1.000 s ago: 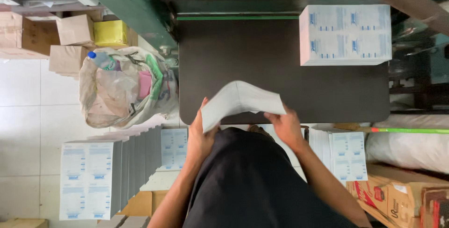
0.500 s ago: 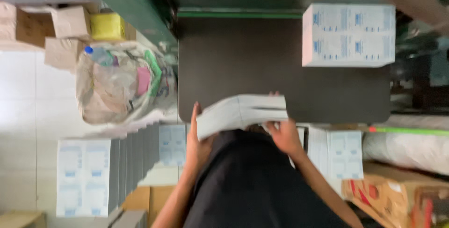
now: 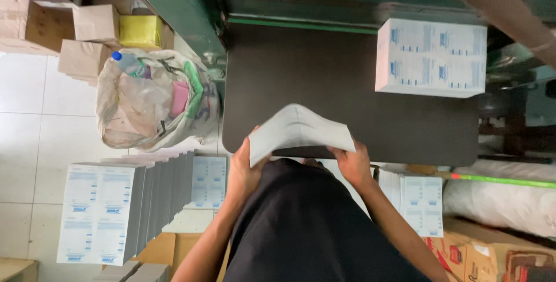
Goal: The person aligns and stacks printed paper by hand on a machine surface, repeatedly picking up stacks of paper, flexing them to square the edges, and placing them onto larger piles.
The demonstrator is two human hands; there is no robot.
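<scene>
From up here I look down on the dark work table point(image 3: 324, 73), which takes up most of the view in front of a green machine frame point(image 3: 174, 4). On its far right corner sits a squared stack of printed sheets point(image 3: 431, 56), white with blue blocks. On the floor to my left is a long row of the same sheets stood on edge point(image 3: 116, 207), and beyond it a clear plastic sack of rubbish point(image 3: 153, 105) with a bottle poking out. Another pile of sheets point(image 3: 417, 198) sits at my right hip. The bundle of white sheets point(image 3: 298, 130) I am handling hangs over the near edge of the table, bowed upward in the middle, clear of the far stack. My left hand point(image 3: 246, 169) is clamped on its left edge, thumb on top; my right hand point(image 3: 352, 163) is closed on the right near corner. As I judge it, handling this well means keeping both grips even so the arch stays symmetric, letting the sheets fan loose without slipping, then tapping the edges flush on the table.
</scene>
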